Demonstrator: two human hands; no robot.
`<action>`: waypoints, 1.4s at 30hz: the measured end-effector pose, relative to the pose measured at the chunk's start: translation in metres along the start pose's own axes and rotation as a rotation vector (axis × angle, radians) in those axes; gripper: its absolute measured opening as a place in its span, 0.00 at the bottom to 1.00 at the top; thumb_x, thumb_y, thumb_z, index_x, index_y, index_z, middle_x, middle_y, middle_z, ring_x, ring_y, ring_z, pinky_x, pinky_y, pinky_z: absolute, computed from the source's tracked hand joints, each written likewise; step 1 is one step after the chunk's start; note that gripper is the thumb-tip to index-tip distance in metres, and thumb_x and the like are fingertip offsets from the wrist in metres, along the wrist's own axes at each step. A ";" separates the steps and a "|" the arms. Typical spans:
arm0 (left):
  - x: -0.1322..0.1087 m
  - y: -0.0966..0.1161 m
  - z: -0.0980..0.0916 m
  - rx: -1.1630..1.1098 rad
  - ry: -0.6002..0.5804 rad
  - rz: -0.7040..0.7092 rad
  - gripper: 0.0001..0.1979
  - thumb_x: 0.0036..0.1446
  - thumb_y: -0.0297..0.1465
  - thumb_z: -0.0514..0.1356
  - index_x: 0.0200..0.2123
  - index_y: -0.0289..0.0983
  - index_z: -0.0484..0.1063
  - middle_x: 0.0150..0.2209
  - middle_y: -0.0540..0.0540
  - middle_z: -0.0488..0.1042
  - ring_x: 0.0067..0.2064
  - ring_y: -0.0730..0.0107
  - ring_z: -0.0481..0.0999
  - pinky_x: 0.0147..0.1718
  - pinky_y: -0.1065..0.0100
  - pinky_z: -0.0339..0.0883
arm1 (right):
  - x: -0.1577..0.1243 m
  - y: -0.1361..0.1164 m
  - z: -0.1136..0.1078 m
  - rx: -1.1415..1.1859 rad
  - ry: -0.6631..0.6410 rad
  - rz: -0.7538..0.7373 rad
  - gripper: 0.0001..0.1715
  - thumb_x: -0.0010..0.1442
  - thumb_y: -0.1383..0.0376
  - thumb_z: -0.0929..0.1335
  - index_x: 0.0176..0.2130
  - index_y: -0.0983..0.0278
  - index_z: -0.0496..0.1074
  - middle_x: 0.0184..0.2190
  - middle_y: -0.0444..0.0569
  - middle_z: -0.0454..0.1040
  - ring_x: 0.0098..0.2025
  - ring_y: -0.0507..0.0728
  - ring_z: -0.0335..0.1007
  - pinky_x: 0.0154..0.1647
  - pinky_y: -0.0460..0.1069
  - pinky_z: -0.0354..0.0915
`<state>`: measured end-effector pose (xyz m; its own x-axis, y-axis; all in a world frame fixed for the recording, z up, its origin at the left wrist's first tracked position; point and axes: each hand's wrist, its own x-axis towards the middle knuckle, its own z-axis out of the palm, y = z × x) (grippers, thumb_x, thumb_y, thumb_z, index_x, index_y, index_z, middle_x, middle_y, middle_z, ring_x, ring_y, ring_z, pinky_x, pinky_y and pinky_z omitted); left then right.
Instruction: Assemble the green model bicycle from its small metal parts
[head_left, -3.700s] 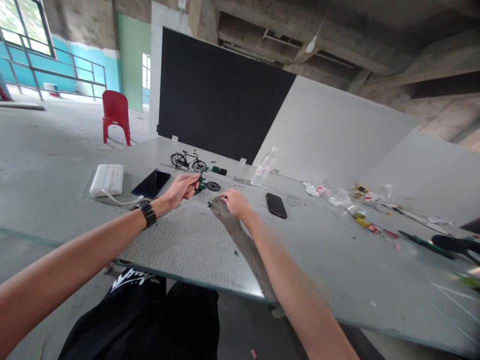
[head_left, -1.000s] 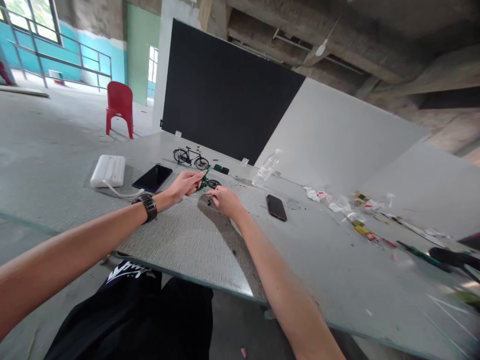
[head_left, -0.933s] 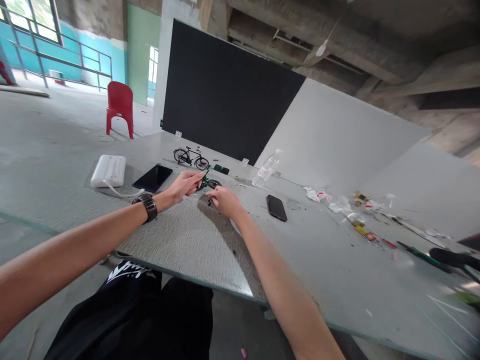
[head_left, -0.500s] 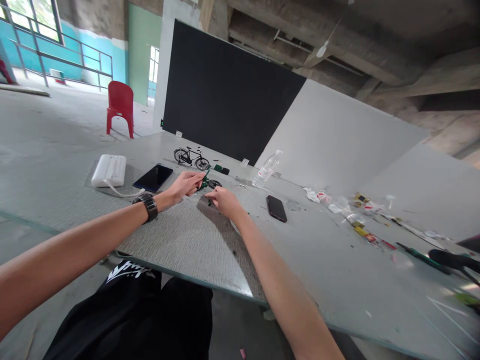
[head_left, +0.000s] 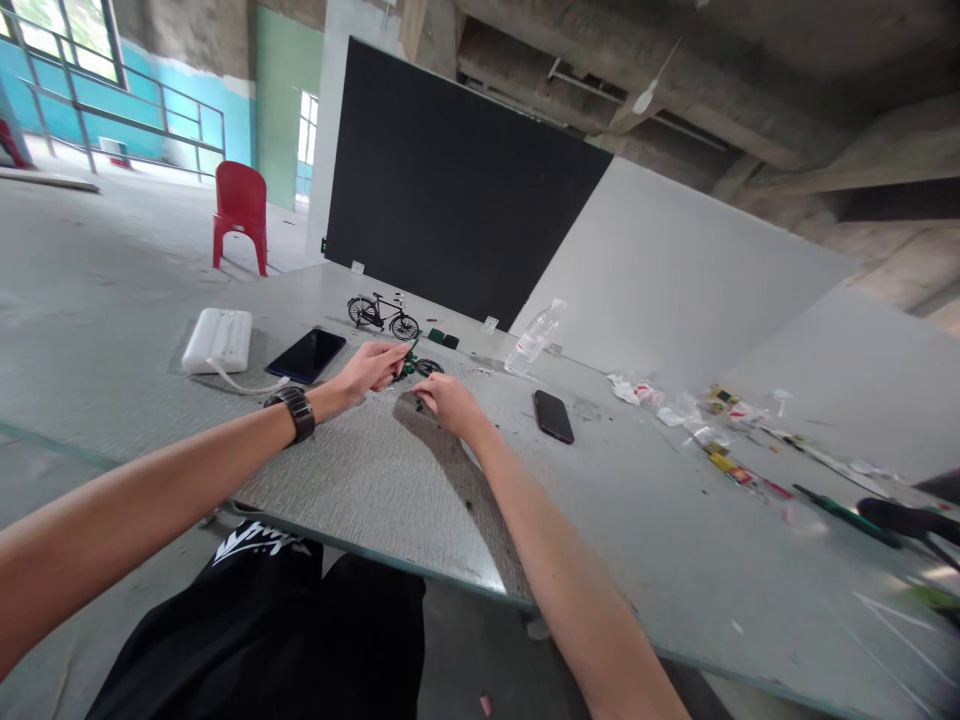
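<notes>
My left hand (head_left: 375, 368), with a dark watch (head_left: 300, 414) on its wrist, is closed on a small green model bicycle (head_left: 409, 366). One black spoked wheel (head_left: 430, 367) shows between my two hands; my fingers cover part of the frame. Close to its right side, low over the tabletop, my right hand (head_left: 450, 402) has its thumb and forefinger pinched together. What it holds, if anything, is too small to make out. A tiny dark piece (head_left: 419, 407) lies just below those fingertips. Behind my hands a black model bicycle (head_left: 381, 322) stands upright.
Left on the grey table (head_left: 337, 490) are a white power bank (head_left: 218, 341) with a cable and a dark phone (head_left: 307, 355). A tilted clear bottle (head_left: 531, 342), another phone (head_left: 553, 416) and small green and black pieces (head_left: 442, 339) lie beyond. Wrappers (head_left: 679, 412) and tools are at right.
My right hand's fingers have shifted slightly and drawn closer together. The left hand and the green model bicycle look almost unmoved.
</notes>
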<state>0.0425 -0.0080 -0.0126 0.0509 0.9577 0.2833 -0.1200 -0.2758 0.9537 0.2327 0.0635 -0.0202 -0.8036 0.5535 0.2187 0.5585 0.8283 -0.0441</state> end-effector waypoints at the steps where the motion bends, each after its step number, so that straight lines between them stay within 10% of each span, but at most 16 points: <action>1: 0.000 0.000 0.000 0.000 -0.004 0.005 0.24 0.60 0.50 0.59 0.18 0.42 0.64 0.11 0.54 0.51 0.17 0.73 0.42 0.22 0.62 0.34 | 0.000 0.000 0.000 0.005 0.004 -0.003 0.17 0.68 0.70 0.63 0.47 0.63 0.80 0.39 0.53 0.75 0.39 0.55 0.70 0.41 0.48 0.63; 8: -0.001 0.002 0.000 0.005 0.007 -0.002 0.25 0.57 0.53 0.60 0.19 0.42 0.63 0.11 0.55 0.49 0.17 0.74 0.42 0.21 0.64 0.35 | -0.002 0.001 -0.005 0.054 0.086 0.001 0.15 0.69 0.69 0.63 0.46 0.63 0.79 0.40 0.52 0.77 0.42 0.56 0.72 0.44 0.49 0.64; 17: 0.008 -0.012 -0.004 -0.045 0.002 -0.050 0.23 0.62 0.47 0.61 0.22 0.38 0.63 0.14 0.58 0.49 0.15 0.80 0.45 0.17 0.71 0.37 | -0.019 -0.019 -0.034 0.253 0.519 -0.072 0.17 0.72 0.61 0.61 0.49 0.61 0.76 0.41 0.51 0.75 0.40 0.56 0.72 0.43 0.51 0.66; 42: 0.006 -0.014 -0.008 -0.187 -0.125 -0.172 0.20 0.65 0.40 0.58 0.24 0.37 0.62 0.17 0.59 0.49 0.15 0.82 0.45 0.16 0.73 0.38 | -0.018 -0.029 -0.028 0.271 0.503 -0.115 0.17 0.73 0.61 0.59 0.51 0.60 0.75 0.43 0.52 0.75 0.42 0.57 0.72 0.42 0.52 0.69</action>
<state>0.0366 0.0023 -0.0246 0.2065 0.9684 0.1398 -0.2791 -0.0786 0.9571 0.2369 0.0276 0.0047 -0.6228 0.4046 0.6697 0.3482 0.9098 -0.2259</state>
